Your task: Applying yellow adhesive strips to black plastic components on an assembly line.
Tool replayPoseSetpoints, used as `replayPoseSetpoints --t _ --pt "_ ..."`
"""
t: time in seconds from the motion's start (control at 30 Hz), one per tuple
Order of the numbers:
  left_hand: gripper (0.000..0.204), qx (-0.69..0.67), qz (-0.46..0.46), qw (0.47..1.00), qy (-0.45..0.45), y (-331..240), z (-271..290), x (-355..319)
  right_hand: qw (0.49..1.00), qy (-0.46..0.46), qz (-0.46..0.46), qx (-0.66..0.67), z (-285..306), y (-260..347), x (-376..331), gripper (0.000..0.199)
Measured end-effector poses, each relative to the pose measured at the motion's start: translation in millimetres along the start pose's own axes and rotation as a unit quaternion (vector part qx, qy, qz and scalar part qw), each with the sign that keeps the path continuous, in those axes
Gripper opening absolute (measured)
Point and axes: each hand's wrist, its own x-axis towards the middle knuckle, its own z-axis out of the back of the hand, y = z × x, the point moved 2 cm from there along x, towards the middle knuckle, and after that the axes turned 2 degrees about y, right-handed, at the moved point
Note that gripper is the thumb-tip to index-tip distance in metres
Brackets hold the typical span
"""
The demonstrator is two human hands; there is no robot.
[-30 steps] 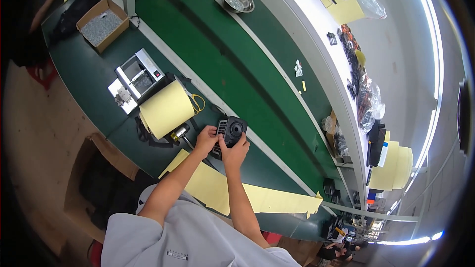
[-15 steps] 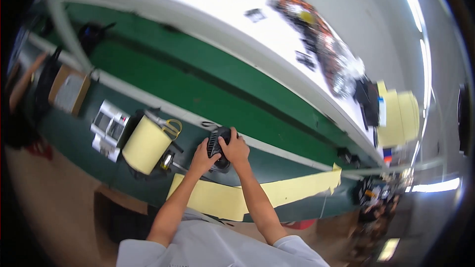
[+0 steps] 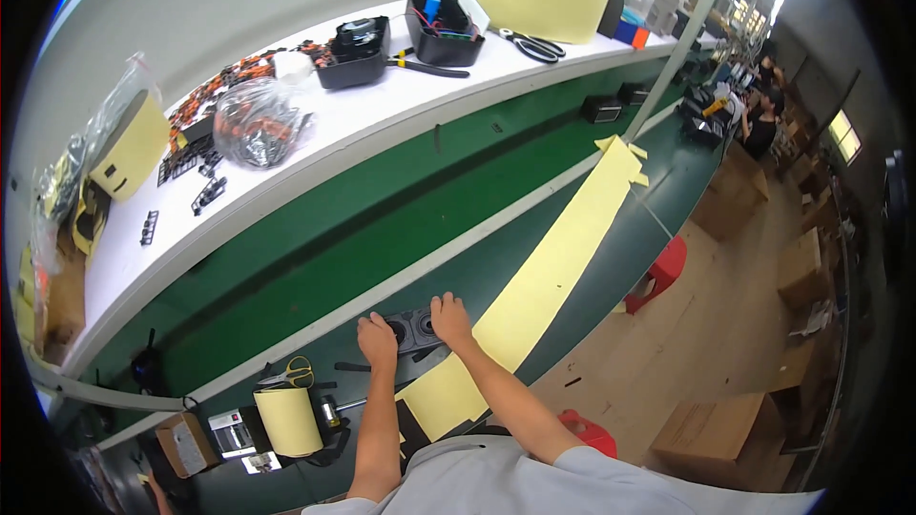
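Left hand (image 3: 379, 339) and right hand (image 3: 451, 319) were apart from each other, fingers curled around opposite ends of a black twin-round unit (image 3: 415, 331) over the dark green bench (image 3: 590, 298), near the yellow strip (image 3: 534, 298); bench contact could not be told. Judged best practice: even grip, unit level, fingertips off the round faces. No brand, label or writing was legible on it.

Black-handled scissors (image 3: 524, 40) lie on the white shelf (image 3: 367, 105)

text: none legible | labels: none legible | numbers: none legible | signs: none legible
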Motion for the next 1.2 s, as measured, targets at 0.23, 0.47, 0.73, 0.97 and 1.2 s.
replayPoseSetpoints --t 0.23,0.47,0.73,0.97,1.2 --pt "0.050 0.041 0.116 0.992 0.020 34 1 7 0.999 0.040 0.026 -0.025 -13 22 -12 0.028" --pt "0.042 0.115 0.107 0.987 0.046 -6 13 3 0.991 0.023 -0.041 -0.126 10 38 -23 0.024" --pt "0.043 0.095 0.022 0.995 0.025 24 8 8 0.999 0.032 0.000 -0.017 2 23 -14 0.038" --pt "0.037 -0.042 -0.144 0.987 -0.058 19 19 -30 0.887 0.439 0.136 -0.046 32 2 10 0.106" --pt "0.039 -0.148 -0.108 0.981 -0.063 69 7 -18 0.772 0.632 0.017 -0.062 19 24 17 0.091"
